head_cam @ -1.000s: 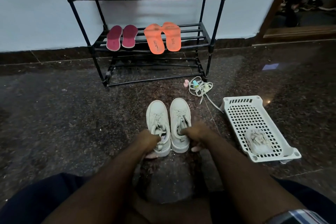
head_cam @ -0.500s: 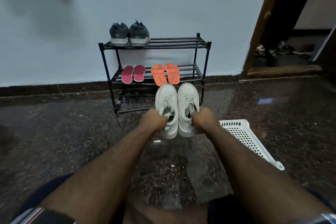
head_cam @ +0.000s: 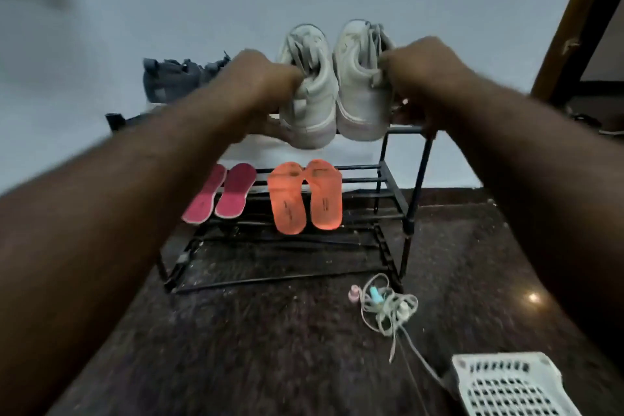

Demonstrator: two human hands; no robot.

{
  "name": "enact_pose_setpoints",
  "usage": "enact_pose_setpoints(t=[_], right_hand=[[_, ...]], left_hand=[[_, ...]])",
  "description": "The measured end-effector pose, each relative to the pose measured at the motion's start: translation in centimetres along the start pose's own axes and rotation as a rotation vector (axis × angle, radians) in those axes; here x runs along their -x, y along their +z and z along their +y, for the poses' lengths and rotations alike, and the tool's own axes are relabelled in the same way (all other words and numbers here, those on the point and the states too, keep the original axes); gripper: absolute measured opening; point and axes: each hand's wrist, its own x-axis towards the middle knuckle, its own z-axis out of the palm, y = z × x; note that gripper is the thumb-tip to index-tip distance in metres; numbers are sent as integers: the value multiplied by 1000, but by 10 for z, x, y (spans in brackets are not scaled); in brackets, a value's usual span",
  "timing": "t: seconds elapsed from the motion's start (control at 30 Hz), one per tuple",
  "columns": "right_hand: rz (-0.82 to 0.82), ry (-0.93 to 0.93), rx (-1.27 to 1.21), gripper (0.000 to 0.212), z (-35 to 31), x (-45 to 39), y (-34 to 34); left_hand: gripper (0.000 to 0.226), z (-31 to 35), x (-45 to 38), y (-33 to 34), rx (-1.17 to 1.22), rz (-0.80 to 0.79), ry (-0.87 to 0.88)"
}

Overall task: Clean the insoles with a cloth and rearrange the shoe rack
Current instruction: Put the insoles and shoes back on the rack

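Left hand (head_cam: 266, 81) and right hand (head_cam: 418, 71) each grip a white sneaker (head_cam: 310, 91) above black rack (head_cam: 410, 186), dark speckled floor (head_cam: 270, 348)

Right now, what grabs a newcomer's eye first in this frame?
The pair of white sneakers held up at the centre, the left hand gripping one and the right hand the other, at the top tier of the black shoe rack. Next, the bright orange insoles on the middle tier, with the pink insoles to their left. A tangle of laces lies on the dark floor in front of the rack.
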Motion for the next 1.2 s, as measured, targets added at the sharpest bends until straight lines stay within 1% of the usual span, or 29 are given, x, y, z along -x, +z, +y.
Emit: enact_pose_setpoints(t=[0.1, 0.2, 0.23, 0.27, 0.33, 0.4, 0.47, 0.53, 0.6, 0.77, 0.87, 0.9, 1.0, 1.1, 1.13, 1.2], right_hand=[[-24, 35, -16, 8, -12, -60, 30], [-80, 137, 3, 17, -11, -100, 50], [-121, 176, 0, 15, -10, -111, 55], [-166, 198, 6, 11, -9, -120, 58], [-227, 239, 58, 17, -8, -134, 64], [-271, 254, 127, 16, -9, -143, 68], [-312, 236, 226, 18, -10, -149, 68], [-317, 263, 250, 26, -14, -153, 66], [-331, 286, 227, 30, -16, -156, 67], [-298, 276, 271, 23, -15, -170, 78], [-297, 276, 297, 22, -12, -177, 78], [-289, 280, 284, 24, -10, -179, 78], [-264, 248, 248, 30, -2, -183, 81], [-241, 227, 199, 34, 7, -192, 87], [-243, 212, 189, 37, 8, -192, 87], [-227, 208, 187, 44, 17, -185, 90]], left_hand=[[25, 2, -56, -4, -46, 3, -51], [24, 6, -97, -6, -96, -38, -155], [26, 6, -108, -6, -110, -48, -188], [28, 4, -119, -6, -143, -60, -216], [36, -2, -137, -5, -207, -100, -269], [40, -3, -148, -4, -226, -125, -315], [40, 0, -155, -2, -299, -136, -336], [37, 6, -159, 0, -345, -150, -358], [35, 9, -163, 1, -380, -164, -365], [31, 1, -189, 5, -412, -197, -384], [24, -2, -201, 9, -494, -250, -381], [25, -4, -203, 10, -503, -270, -395], [45, -14, -210, 10, -361, -307, -432], [69, -26, -209, 11, -354, -313, -370], [71, -20, -204, 12, -375, -300, -339], [64, -18, -197, 13, -470, -244, -245]])
